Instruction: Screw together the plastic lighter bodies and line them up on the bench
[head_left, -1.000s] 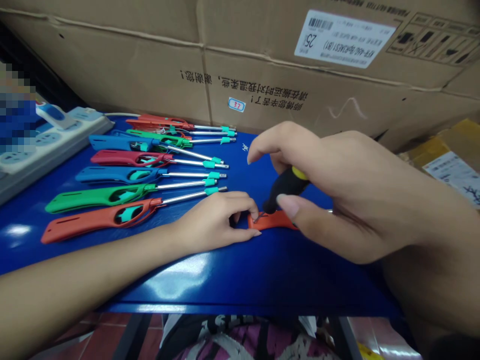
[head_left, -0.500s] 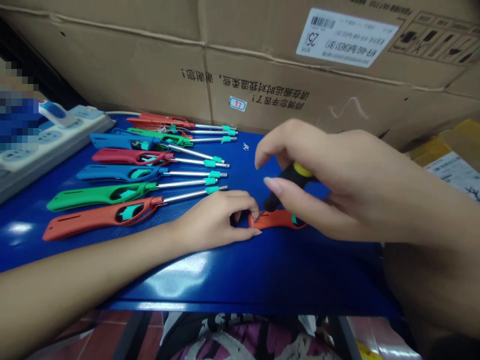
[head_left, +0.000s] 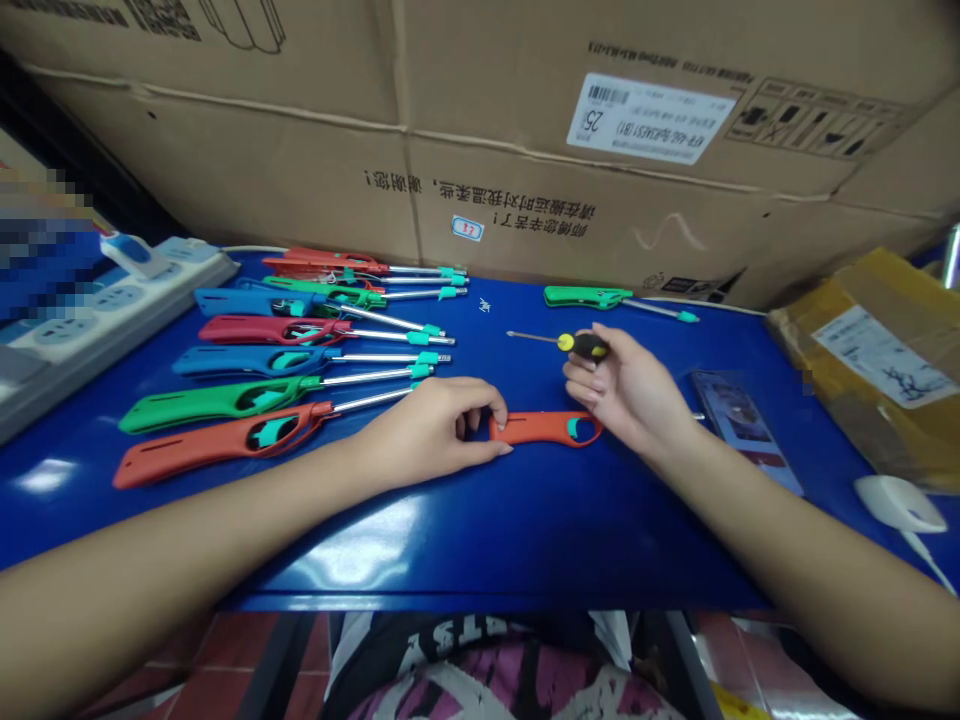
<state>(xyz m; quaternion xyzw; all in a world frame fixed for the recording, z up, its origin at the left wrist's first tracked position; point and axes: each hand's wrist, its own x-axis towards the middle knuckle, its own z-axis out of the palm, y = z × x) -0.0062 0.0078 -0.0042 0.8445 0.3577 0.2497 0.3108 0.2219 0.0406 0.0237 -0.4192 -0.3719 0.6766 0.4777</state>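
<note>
My left hand [head_left: 442, 428] pinches the handle end of an orange gas lighter [head_left: 536, 429], which lies flat on the blue table in front of me. The lighter has a teal trigger, and its far end is hidden behind my right wrist. In my right hand [head_left: 622, 385] is a screwdriver [head_left: 581, 346] with a black and yellow handle. Its thin shaft points left, above the table and apart from the lighter. Left of my left hand, several lighters in orange [head_left: 217, 446], green [head_left: 217, 402], blue [head_left: 247, 360] and red [head_left: 262, 329] lie in a row.
Another green lighter [head_left: 585, 297] lies at the back near the large cardboard box [head_left: 495, 120]. A white power strip [head_left: 112, 310] runs along the left. On the right are a phone [head_left: 746, 425], a taped carton [head_left: 862, 350] and a white corded device [head_left: 900, 502].
My right hand has drawn back from over the orange lighter, and the screwdriver has turned from upright to level, its shaft now in sight. The left hand keeps its hold. The view has shifted.
</note>
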